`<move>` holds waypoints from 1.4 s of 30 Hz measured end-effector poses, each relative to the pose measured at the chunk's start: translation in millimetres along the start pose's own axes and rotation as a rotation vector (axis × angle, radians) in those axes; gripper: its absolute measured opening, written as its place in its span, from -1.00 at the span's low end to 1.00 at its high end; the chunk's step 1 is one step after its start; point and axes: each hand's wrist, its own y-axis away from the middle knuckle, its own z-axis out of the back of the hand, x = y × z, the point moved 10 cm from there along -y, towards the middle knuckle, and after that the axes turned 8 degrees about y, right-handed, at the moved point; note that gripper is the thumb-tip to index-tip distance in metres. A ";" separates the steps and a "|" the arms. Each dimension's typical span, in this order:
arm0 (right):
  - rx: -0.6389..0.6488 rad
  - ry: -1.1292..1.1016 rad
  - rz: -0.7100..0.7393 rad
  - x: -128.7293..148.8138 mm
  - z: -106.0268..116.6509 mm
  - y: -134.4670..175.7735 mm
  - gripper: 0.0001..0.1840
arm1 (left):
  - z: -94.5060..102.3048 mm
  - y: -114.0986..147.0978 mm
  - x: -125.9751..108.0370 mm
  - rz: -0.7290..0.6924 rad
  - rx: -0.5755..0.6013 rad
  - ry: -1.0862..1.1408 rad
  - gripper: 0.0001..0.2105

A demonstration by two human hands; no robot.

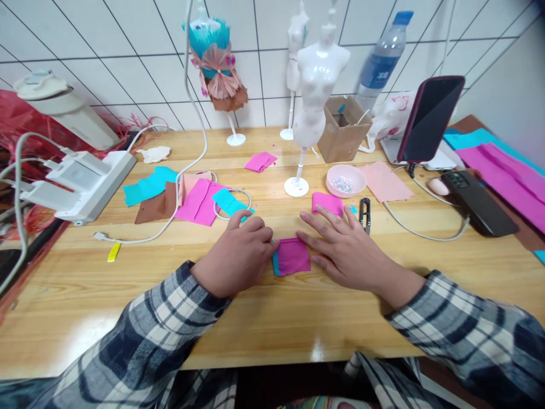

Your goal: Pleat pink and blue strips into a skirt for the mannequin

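The little magenta square (294,257) lies flat on the wooden table (255,324), on my side of the bare white dress form (315,85), with a blue strip (275,262) showing along its left edge. My left hand (238,255) is curled, its fingertips at that blue edge; I cannot tell whether they pinch it or only press. My right hand (349,250) is spread wide, fingers fanned, the tips at or just beside the square's right side, gripping nothing. I judge the piece to be almost weightless, soft and easily creased, likelier to tear or skid on the smooth boards than to resist me. Best to hold it lightly by the folded edges, where the layers should give some stiffness, and pin it flat with a fingertip. It looks like crepe paper, matte and faintly wrinkled, with slightly uneven sides. Another folded magenta piece (327,203) sits to the near right of the dress form's base, and a smooth pink bowl (357,180) of tiny glinting beads (342,184) just right of it. The form itself is hard, glossy and rounded; the box (340,136) behind it to the right is dull brown cardboard, square-cornered.
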 end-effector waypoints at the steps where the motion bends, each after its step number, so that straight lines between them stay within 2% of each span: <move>1: 0.004 0.000 0.004 -0.1 -0.2 0.4 -0.50 | -0.6 -0.1 0.6 0.004 0.006 0.003 -0.86; 4: 0.011 0.002 0.007 0.3 -0.2 0.0 -0.50 | -4.1 2.7 5.2 0.021 0.030 0.036 -0.80; 8: 0.004 0.012 0.001 -0.4 0.8 -0.4 -0.51 | -11.5 15.4 17.7 0.063 0.048 0.195 -0.72; 11: -0.006 0.012 0.003 -0.9 1.6 0.1 -0.52 | -11.4 24.6 26.1 0.087 -0.004 0.267 -0.62; 15: -0.010 0.011 0.000 -1.7 1.2 0.1 -0.52 | -9.6 26.5 25.2 0.082 -0.054 0.163 -0.59; 21: -0.022 -0.002 -0.001 -1.1 1.4 -0.7 -0.52 | -13.5 21.7 16.8 0.101 0.020 0.006 -0.64; 25: -0.024 -0.042 -0.007 -3.3 -0.9 -0.7 -0.53 | -12.3 23.5 19.5 0.124 0.047 -0.027 -0.64; 29: -0.063 -0.187 -0.082 -19.3 -4.1 -1.8 -0.54 | -14.3 23.3 27.9 0.132 0.017 0.152 -0.66; 34: -0.327 -0.308 -0.181 -36.3 17.7 -5.6 -0.63 | -17.0 16.4 48.1 0.256 -0.083 0.355 -0.73; 38: -0.292 -0.223 -0.179 -28.9 20.4 -20.0 -0.74 | -17.7 8.9 57.5 0.350 -0.129 0.421 -0.74; 42: -0.243 -0.198 -0.162 -26.2 17.5 -30.7 -0.84 | -14.4 3.3 57.0 0.354 -0.153 0.416 -0.76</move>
